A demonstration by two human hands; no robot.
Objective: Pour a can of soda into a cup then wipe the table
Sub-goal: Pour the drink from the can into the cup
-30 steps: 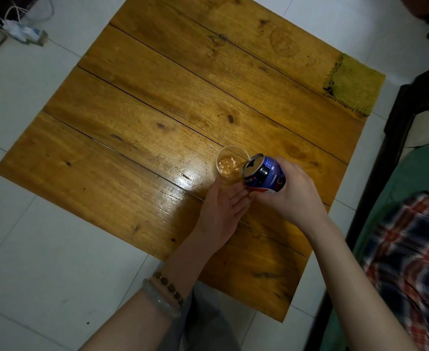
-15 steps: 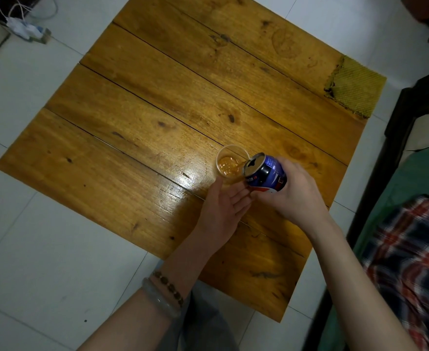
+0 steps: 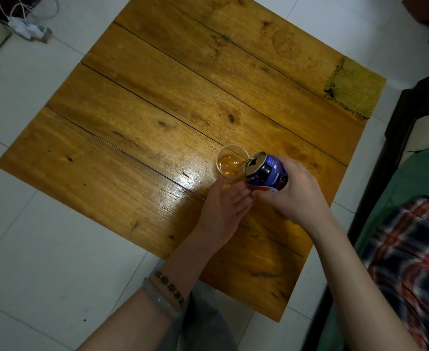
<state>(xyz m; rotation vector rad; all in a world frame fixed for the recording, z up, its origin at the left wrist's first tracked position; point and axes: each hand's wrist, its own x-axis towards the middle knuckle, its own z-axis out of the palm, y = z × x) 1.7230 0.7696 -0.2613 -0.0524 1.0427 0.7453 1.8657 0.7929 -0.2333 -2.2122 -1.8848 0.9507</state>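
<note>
- Right hand [image 3: 294, 196]: fingers clamped round the body of the blue soda can [image 3: 267, 173]. The can is tipped well over, and its opened top points away from the fingertips toward the cup.
- Clear plastic cup [image 3: 231, 146]: upright on the wooden table [image 3: 157, 97], just beyond the left fingertips. The can mouth is over the rim on the side nearest the right hand.
- Left hand [image 3: 221, 209]: fingers straight and together, thumb spread apart. The cup base sits in the gap between thumb and index finger. It looks braced rather than gripped, but I can't confirm contact.
- Amber soda [image 3: 229, 166] is in the cup, which looks only part full.
- Status: pour in progress, not finished. How much is left in the can isn't visible.
- Yellow-green woven cloth [image 3: 355, 89]: untouched at the far table corner, well apart from both hands, beyond the right fingers.
- No obvious spill. The bright patch beside the left thumb could be glare or wet, can't tell which.
- Left to do: finish the pour, right the can and put it down, fetch the cloth, wipe the table.
</note>
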